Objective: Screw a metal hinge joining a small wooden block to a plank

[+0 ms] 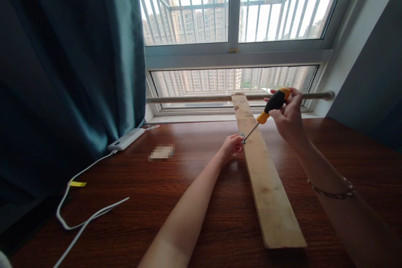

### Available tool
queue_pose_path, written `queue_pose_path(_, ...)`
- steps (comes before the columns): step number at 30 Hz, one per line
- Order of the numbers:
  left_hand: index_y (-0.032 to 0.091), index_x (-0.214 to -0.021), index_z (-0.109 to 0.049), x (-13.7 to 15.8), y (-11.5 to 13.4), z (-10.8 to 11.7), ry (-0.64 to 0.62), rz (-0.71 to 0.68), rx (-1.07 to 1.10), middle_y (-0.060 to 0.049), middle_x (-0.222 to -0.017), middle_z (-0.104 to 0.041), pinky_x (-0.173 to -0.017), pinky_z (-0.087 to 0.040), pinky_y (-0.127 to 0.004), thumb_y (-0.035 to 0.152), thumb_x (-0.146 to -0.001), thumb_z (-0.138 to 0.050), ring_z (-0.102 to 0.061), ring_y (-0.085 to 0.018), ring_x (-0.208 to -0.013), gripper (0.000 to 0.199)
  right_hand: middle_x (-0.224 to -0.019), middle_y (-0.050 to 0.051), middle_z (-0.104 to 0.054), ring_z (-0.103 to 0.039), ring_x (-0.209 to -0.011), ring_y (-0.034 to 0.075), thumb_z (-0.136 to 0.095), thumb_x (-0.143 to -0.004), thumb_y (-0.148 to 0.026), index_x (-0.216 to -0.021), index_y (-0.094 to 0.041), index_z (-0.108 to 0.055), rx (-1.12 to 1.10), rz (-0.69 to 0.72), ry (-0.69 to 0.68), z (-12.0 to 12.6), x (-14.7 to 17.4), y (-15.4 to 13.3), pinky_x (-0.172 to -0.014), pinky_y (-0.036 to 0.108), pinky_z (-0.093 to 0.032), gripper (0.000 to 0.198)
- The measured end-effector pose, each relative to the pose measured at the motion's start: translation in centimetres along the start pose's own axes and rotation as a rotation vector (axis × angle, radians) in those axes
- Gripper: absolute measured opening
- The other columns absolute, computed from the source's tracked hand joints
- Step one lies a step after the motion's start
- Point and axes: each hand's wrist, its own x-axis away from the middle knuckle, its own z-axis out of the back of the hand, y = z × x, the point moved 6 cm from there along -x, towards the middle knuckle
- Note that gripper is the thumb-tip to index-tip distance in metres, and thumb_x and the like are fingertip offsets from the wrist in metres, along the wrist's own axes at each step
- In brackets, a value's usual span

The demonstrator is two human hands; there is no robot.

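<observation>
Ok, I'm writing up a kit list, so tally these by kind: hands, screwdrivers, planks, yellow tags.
Hands: 2, left hand and right hand
Screwdriver: 1
Plank: 1
Yellow tag: 1
Total: 5

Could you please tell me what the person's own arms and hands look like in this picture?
The left hand and right hand are ungloved, and no sleeve shows on the left forearm or right forearm. A thin bracelet, patterned dark and light, circles the right arm; none shows on the left.
</observation>
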Motion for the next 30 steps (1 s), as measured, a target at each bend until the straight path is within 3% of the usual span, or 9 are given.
queue_pose_path(5,0.014,-0.07,-0.053,0.1,0.1,0.0,-0.005,-0.001,-0.004,0.002,-0.055,-0.052,-0.038,-0.03,-0.02,0.031,-0.065,-0.061,-0.042,-0.005,-0.037,0.02,-0.119,0.012,-0.04,-0.046,-0.109,0.032,-0.069,-0.063,-0.037,-0.119,-0.026,-0.03,0.257,0.007,0.137,0.9,0.3,-0.2,-0.072,0.047,-0.053,0.069)
queue_pose_path(7,0.014,-0.07,-0.053,0.1,0.1,0.0,-0.009,-0.002,-0.003,0.002,-0.055,-0.052,-0.038,-0.03,-0.02,0.031,-0.065,-0.061,-0.043,-0.005,-0.037,0.02,-0.116,0.011,-0.043,-0.048,-0.107,0.032,-0.071,-0.06,-0.038,-0.116,-0.026,-0.035,0.279,-0.003,0.15,1.3,0.3,-0.3,-0.071,0.047,-0.053,0.068)
queue_pose_path(11,0.013,-0.07,-0.053,0.1,0.0,0.0,-0.014,-0.008,0.003,0.002,-0.057,-0.053,-0.038,-0.031,-0.02,0.03,-0.065,-0.062,-0.044,-0.005,-0.039,0.02,-0.103,0.007,-0.054,-0.061,-0.087,0.025,-0.068,-0.066,-0.033,-0.12,-0.026,-0.031,0.074,-0.067,0.044,1.0,0.1,-0.3,-0.071,0.042,-0.055,0.065)
queue_pose_path(15,0.013,-0.071,-0.054,0.1,0.0,0.0,-0.02,-0.01,0.012,0.001,-0.058,-0.053,-0.039,-0.031,-0.019,0.03,-0.066,-0.062,-0.045,-0.006,-0.04,0.02,-0.104,0.007,-0.056,-0.062,-0.083,0.021,-0.062,-0.071,-0.029,-0.117,-0.026,-0.032,-0.04,-0.096,-0.028,0.3,0.0,0.1,-0.072,0.04,-0.055,0.054)
queue_pose_path(22,0.013,-0.072,-0.054,0.2,0.1,-0.1,-0.015,-0.007,0.023,0.002,-0.057,-0.052,-0.038,-0.03,-0.019,0.029,-0.065,-0.062,-0.043,-0.005,-0.04,0.019,-0.095,0.007,-0.055,-0.059,-0.076,0.022,-0.074,-0.057,-0.042,-0.105,-0.021,-0.046,0.335,-0.127,0.19,2.3,0.0,0.6,-0.065,0.042,-0.053,0.059)
queue_pose_path(26,0.013,-0.071,-0.054,0.3,0.2,-0.1,-0.007,-0.002,0.024,0.002,-0.057,-0.052,-0.039,-0.03,-0.019,0.029,-0.064,-0.063,-0.043,-0.005,-0.041,0.02,-0.091,0.006,-0.058,-0.062,-0.069,0.022,-0.074,-0.057,-0.038,-0.111,-0.022,-0.041,0.176,-0.157,0.16,2.4,-0.3,1.1,-0.062,0.041,-0.054,0.065)
queue_pose_path(30,0.014,-0.071,-0.053,0.3,0.3,-0.2,-0.01,0.005,0.026,0.002,-0.056,-0.052,-0.039,-0.03,-0.02,0.03,-0.064,-0.063,-0.044,-0.006,-0.041,0.02,-0.099,0.006,-0.058,-0.064,-0.081,0.023,-0.064,-0.067,-0.032,-0.113,-0.025,-0.035,-0.057,-0.119,0.029,1.4,-0.7,1.7,-0.069,0.041,-0.055,0.055)
